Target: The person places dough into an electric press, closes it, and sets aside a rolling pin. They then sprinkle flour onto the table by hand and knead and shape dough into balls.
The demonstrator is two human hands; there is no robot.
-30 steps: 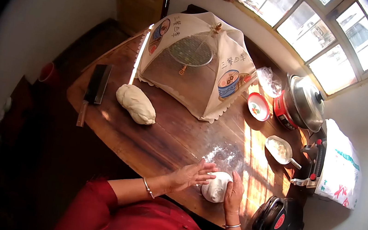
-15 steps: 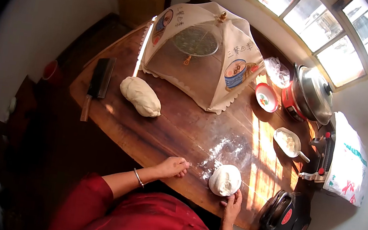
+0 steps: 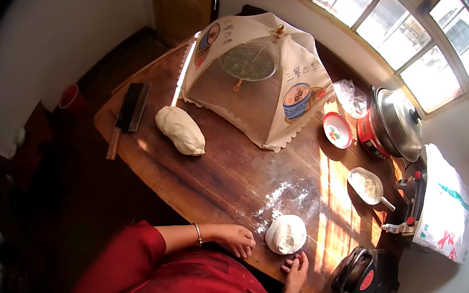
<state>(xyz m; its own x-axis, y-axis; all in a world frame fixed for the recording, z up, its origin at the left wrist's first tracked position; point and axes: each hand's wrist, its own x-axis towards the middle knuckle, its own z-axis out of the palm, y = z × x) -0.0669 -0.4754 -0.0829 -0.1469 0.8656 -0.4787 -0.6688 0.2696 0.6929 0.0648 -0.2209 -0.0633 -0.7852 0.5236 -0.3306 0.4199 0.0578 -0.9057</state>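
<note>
A round lump of white dough [image 3: 285,234] sits near the front edge of the wooden table, beside a patch of scattered flour [image 3: 282,195]. My left hand [image 3: 237,240] is at the table edge to the left of this lump, fingers loosely bent and holding nothing. Just below the dough, my right hand [image 3: 295,271] has its fingers apart, close to the lump but not gripping it. A larger, long piece of dough [image 3: 181,130] lies farther left. Next to that is a cleaver [image 3: 131,110] with a dark blade and wooden handle.
A mesh food cover [image 3: 241,97] stands over a dish at the back of the table [image 3: 225,175]. Along the right are a red-rimmed bowl [image 3: 337,130], a lidded pot [image 3: 394,123], a flour scoop [image 3: 366,186], a cloth-covered machine [image 3: 445,204] and a black electric pan [image 3: 367,285].
My left hand has moved right, toward the round dough, and its fingers have loosened. My right hand has drawn slightly down, off the dough's edge. The view has shifted a little.
</note>
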